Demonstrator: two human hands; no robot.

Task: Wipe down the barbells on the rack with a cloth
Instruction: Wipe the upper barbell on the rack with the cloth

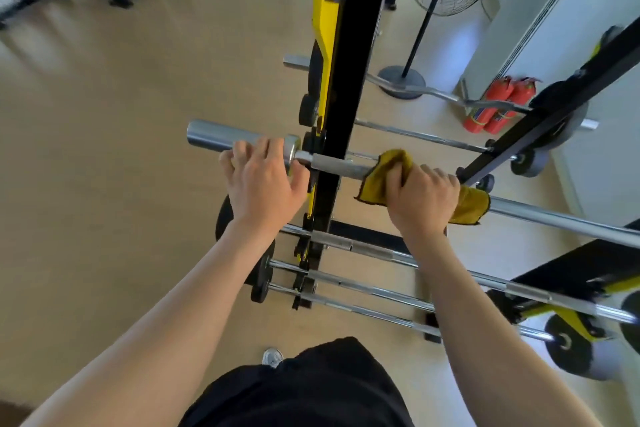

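Barbell [334, 166] rests across the rack [341, 80], its sleeve under your left hand [263, 180], whose fingers curl over it. Your right hand [420, 199] is clamped on the yellow cloth [375, 180] wrapped round the shaft. Brace with the left, squeeze evenly, and slide the cloth along the full length.
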